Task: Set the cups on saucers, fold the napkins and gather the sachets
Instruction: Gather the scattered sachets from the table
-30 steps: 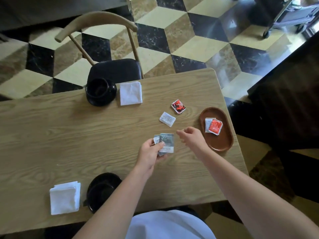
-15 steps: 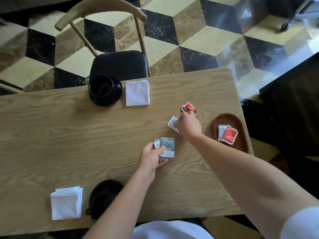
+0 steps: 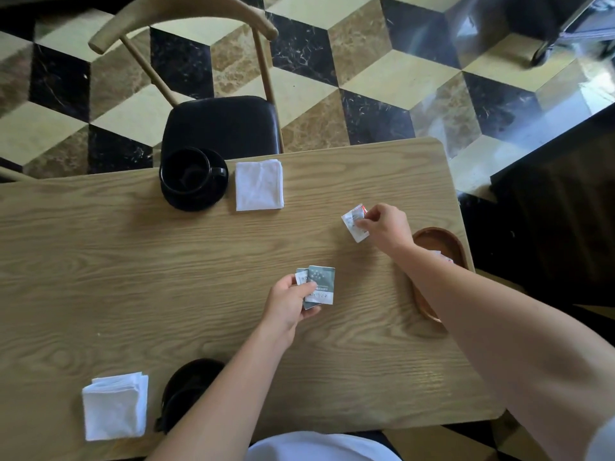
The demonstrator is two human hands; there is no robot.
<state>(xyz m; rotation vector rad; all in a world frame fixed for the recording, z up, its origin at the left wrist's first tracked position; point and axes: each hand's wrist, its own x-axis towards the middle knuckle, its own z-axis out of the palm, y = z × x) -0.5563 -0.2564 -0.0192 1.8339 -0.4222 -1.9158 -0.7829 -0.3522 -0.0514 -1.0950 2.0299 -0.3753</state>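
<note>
At the near left corner of the desk [image 3: 100, 277] your folded napkin [image 3: 114, 405] sits squared beside the near cup [image 3: 186, 387], which your left forearm partly covers, so whether a saucer lies under it cannot be told. At the far edge the other cup [image 3: 186, 173] stands on its saucer [image 3: 199, 199], handle to the right, with the second folded napkin [image 3: 259, 185] just beside it; those two place settings look finished, which leaves the sachets as the step in hand. Your left hand [image 3: 289, 302] pinches a small fan of grey-green sachets [image 3: 317, 284] between thumb and curled fingers, low over the middle of the desk, probably to collect them in one bunch. Further right, your right hand [image 3: 382, 224] pinches a white sachet [image 3: 354, 224] with a red-edged one seemingly tucked behind it, fingers curled round their edge; whether they are clear of the wood cannot be told. The wooden tray [image 3: 432, 237] lies at the right end, mostly under your right forearm, with a little white and red showing inside it, so it appears to be where the sachets gather. Both handfuls are near it; your right is nearer.
</note>
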